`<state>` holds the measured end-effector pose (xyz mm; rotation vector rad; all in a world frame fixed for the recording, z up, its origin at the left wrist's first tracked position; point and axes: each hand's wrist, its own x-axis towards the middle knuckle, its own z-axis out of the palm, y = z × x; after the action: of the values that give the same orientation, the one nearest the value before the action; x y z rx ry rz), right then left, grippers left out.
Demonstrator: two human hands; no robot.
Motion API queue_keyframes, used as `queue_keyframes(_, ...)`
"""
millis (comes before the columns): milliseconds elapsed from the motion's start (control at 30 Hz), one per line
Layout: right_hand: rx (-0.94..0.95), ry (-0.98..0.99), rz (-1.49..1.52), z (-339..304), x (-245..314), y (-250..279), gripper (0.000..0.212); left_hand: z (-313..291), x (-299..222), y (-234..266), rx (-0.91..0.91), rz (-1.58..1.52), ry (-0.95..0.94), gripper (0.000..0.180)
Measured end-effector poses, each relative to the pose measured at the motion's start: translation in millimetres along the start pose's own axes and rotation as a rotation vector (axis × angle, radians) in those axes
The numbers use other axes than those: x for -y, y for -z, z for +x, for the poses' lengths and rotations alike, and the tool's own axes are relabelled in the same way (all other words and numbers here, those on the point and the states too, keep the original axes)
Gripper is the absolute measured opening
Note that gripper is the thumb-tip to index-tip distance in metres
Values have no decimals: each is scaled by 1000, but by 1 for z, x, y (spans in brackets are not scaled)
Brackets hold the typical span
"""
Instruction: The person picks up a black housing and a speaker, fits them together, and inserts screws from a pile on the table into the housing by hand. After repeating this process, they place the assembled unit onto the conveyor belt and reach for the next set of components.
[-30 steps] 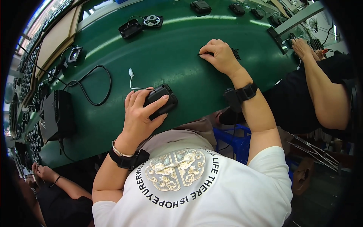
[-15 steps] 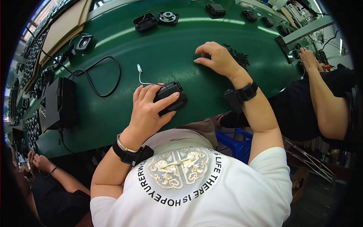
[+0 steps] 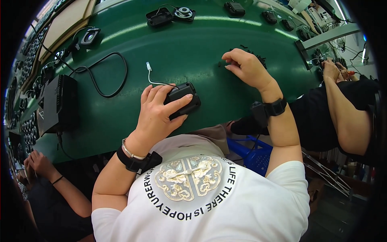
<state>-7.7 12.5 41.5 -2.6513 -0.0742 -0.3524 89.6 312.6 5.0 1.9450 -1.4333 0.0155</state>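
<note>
Black plastic housing [image 3: 183, 99], a small boxy unit with a thin white lead [image 3: 155, 80] running out of its far side, lies under the left hand [image 3: 158, 117] on the green bench [image 3: 121, 117], just in front of the person's chest. The left hand is curled over it, thumb along the near edge and fingers laid across the top, so it has the unit pinned and partly grasped rather than lifted. Beyond and to the right of it, the right hand [image 3: 248, 68] is half closed, fingertips pinched together over a scatter of small black screws [image 3: 258, 58]; whether it actually has one between the fingers is too small to tell.

The housing looks light and rigid, a hard moulded shell that should not flex, though smooth plastic may slide on the bench if pushed sideways. Its long side edges look like the safest place to hold it, between thumb and fingers. The white lead and its little plug look delicate and are best kept out of the grip.

To the left of the left hand sit a looped black cable [image 3: 105, 78] and a larger black box [image 3: 58, 103]. Another person's arm [image 3: 346, 117] works off to the right.
</note>
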Motion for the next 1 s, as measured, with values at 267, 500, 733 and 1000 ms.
queue_keyframes(267, 163, 240, -315, 16, -20, -6, 16, 2, 1, 1, 8, -12, 6, 54)
queue_keyframes(500, 156, -104, 423, 13, 38, -30, 8, 1, 1, 0, 13, -5, 29, 53)
queue_keyframes(733, 138, -185, 679, 21, 59, -57, 8, 3, 0, 0, 17, -5, 30, 53)
queue_keyframes(1000, 221, -298, 700, 24, 60, -50, 13, 1, 0, 1, 23, 0, 48, 55)
